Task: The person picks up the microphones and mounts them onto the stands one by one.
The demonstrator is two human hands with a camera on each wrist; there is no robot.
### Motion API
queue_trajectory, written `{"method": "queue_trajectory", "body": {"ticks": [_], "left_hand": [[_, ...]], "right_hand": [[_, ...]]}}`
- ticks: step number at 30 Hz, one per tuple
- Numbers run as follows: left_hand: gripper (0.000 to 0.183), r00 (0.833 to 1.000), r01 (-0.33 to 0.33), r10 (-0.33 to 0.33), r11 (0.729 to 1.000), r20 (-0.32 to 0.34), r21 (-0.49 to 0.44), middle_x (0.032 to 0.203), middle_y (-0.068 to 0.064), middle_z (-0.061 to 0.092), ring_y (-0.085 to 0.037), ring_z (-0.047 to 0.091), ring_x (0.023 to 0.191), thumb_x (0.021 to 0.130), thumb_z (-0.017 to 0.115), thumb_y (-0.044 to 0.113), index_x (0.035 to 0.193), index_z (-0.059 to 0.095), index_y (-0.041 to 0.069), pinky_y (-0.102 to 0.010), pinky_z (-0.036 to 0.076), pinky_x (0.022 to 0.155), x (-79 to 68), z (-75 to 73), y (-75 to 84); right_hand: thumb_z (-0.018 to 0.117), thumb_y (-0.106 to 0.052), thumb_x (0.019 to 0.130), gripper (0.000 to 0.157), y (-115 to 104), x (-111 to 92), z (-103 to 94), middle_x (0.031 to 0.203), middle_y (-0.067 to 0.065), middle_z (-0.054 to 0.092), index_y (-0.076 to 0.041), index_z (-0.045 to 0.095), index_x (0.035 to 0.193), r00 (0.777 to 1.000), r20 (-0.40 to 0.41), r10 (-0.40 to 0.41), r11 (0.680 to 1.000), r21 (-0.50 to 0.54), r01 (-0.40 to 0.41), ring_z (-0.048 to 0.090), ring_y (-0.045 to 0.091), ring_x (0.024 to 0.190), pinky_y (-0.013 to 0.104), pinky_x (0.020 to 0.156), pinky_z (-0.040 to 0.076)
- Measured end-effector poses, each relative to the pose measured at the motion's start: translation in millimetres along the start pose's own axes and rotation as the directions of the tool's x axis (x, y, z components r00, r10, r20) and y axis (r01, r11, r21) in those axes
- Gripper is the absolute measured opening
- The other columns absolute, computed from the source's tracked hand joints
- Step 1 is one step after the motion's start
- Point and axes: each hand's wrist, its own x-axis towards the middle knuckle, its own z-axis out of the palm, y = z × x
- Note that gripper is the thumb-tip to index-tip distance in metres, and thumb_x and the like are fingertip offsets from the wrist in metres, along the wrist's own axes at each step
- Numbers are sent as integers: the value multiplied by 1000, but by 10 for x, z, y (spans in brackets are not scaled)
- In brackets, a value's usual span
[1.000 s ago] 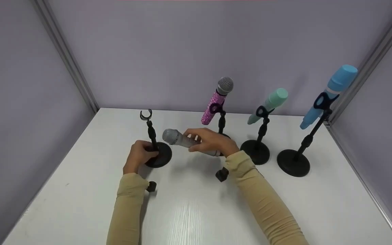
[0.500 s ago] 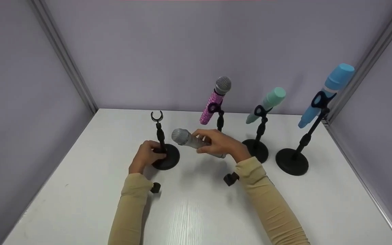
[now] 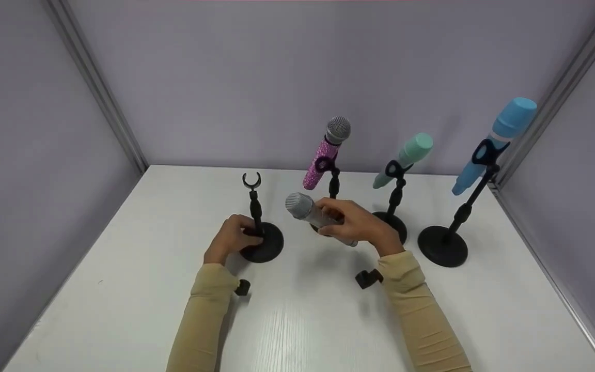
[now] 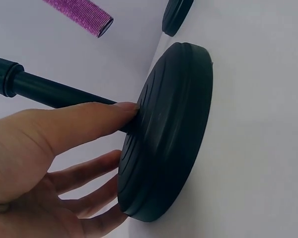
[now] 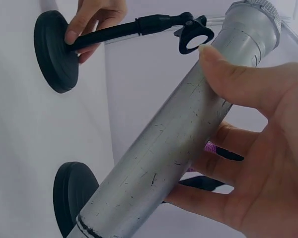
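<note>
My left hand (image 3: 231, 238) grips a black microphone stand (image 3: 269, 249) low on its pole, just above the round base. In the left wrist view the thumb lies along the pole (image 4: 59, 93), by the base, with the other fingers behind. The holder (image 3: 251, 181) at the top of this stand has no microphone in it. My right hand (image 3: 362, 226) holds a silver microphone (image 3: 300, 205) around its body, raised above the table and tilted, mesh head to the upper left. Scratches mark the silver body (image 5: 154, 153) in the right wrist view. The microphone and the held stand are apart.
Behind my right hand, a pink glittery microphone (image 3: 322, 160) sits in a stand. Farther right are a mint-green microphone (image 3: 413, 151) and a blue microphone (image 3: 513, 119), each in a black stand. The white table (image 3: 122, 289) meets grey panels at its back and sides.
My left hand has slid the stand to the right and slightly nearer. My right hand has shifted right with the silver microphone, still holding it in the air.
</note>
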Motion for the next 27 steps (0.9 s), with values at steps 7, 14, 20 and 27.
{"method": "queue_trajectory", "body": {"ticks": [7, 14, 20, 27], "left_hand": [[23, 999, -27, 26, 1000, 27, 16, 114, -12, 72, -30, 64, 115, 79, 86, 4, 100, 80, 7, -50, 52, 106, -13, 109, 115], [22, 998, -46, 45, 999, 44, 7, 111, -10, 73, -27, 65, 113, 79, 87, 4, 99, 79, 8, -48, 53, 103, -16, 183, 177], [23, 998, -43, 42, 999, 52, 19, 114, -11, 71, -27, 64, 113, 79, 86, 5, 101, 78, 7, -48, 53, 103, -40, 204, 212], [22, 997, -34, 33, 999, 68, 27, 114, -10, 70, -28, 63, 113, 80, 87, 7, 100, 78, 8, -47, 53, 102, -78, 253, 242]], "right_hand": [[74, -20, 95, 42, -19, -205, -51, 116, 11, 65, -13, 58, 134, 997, -64, 39, 998, 45, -36, 60, 23, 105, 41, 90, 54], [74, -20, 96, 45, 10, -315, -66, 123, 16, 65, -12, 57, 137, 996, -80, 32, 998, 65, -27, 62, 29, 111, 50, 93, 57], [74, -22, 95, 44, 68, -382, -7, 127, 17, 66, -12, 58, 135, 995, -97, 30, 997, 68, -23, 64, 32, 112, 50, 92, 59], [75, -22, 95, 45, 101, -424, 23, 123, 12, 67, -13, 59, 136, 994, -102, 35, 997, 66, -28, 64, 27, 107, 40, 87, 57]]}}
